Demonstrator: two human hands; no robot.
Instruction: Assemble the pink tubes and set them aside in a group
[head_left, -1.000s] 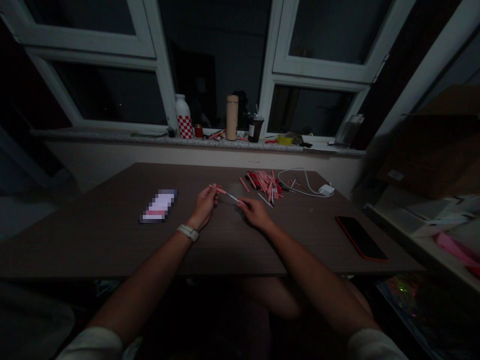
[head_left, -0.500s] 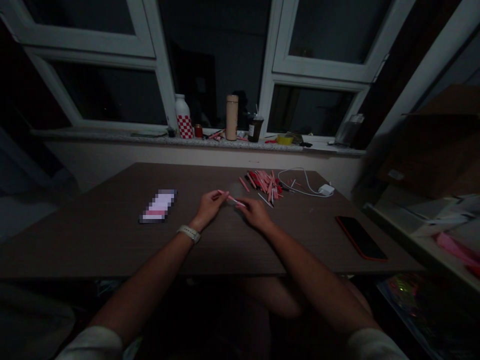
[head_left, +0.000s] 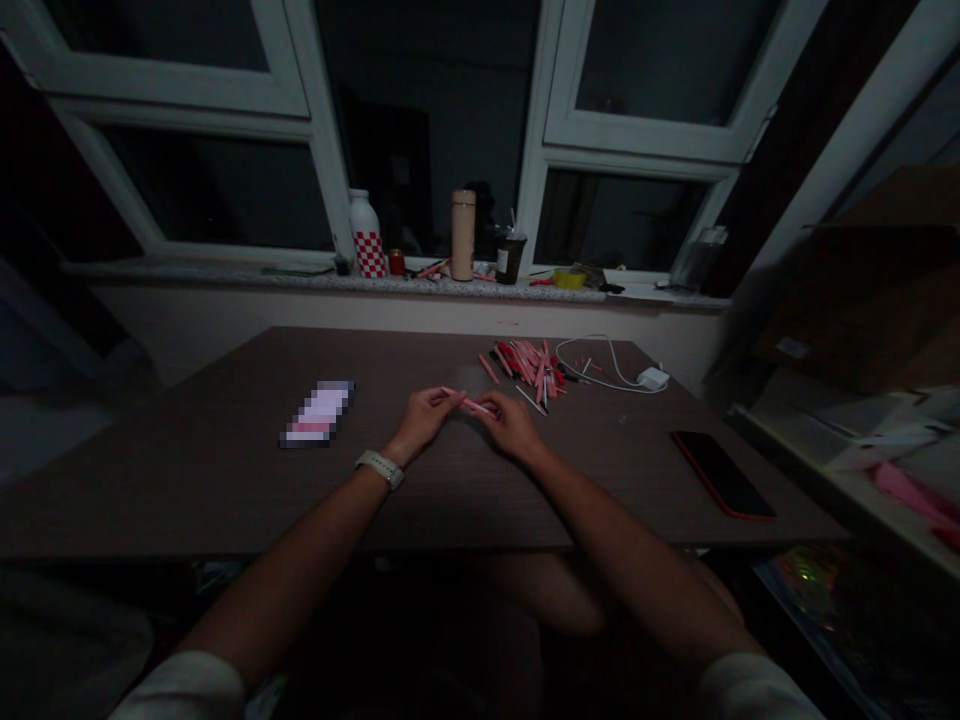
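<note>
Over the middle of the table, my left hand [head_left: 426, 418] and my right hand [head_left: 514, 424] come close together, both with fingers pinched. Between them they hold a slim pink pen [head_left: 478, 406] with a pale stretch towards the right. One end pokes out above my left fingertips; my fingers cover other parts, and whether it is one piece or two I cannot tell. Just beyond my right hand lies a heap of pink pens and pen parts [head_left: 534, 362], some red or black. A thin white stick [head_left: 531, 401] lies at the heap's near edge, and a single pink piece [head_left: 488, 369] at its left.
A lit phone [head_left: 318, 413] lies left on the table [head_left: 225, 480], a dark phone with a red edge [head_left: 721, 475] right. A white charger [head_left: 652, 379] and its cable lie behind. Bottles [head_left: 463, 236] and a cup [head_left: 511, 258] line the sill; cardboard boxes [head_left: 862, 310] stand right.
My hands have drawn slightly closer together, and less of the pale stretch shows between them. The heap and the phones have stayed in place.
</note>
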